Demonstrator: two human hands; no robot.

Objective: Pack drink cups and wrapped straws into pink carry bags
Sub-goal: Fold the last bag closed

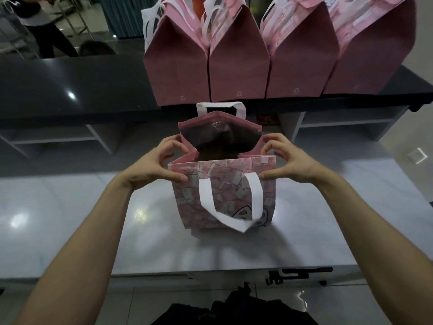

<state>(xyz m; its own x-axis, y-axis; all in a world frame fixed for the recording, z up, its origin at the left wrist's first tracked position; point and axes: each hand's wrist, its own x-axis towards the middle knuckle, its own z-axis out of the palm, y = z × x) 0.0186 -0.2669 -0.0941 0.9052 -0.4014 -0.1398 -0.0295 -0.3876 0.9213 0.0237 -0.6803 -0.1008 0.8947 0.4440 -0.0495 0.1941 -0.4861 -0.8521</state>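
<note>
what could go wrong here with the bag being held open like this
The open pink bag stands only because the left hand and right hand pinch its top corners; letting go may let the mouth fold shut. Its front white handle hangs loose and could snag. The row of packed bags behind stands close, so pushing forward might bump them.

Both forearms reach forward to the bag (pixel 225 195). The left hand (pixel 157 165) pinches its left top corner, the right hand (pixel 288 164) its right.
</note>
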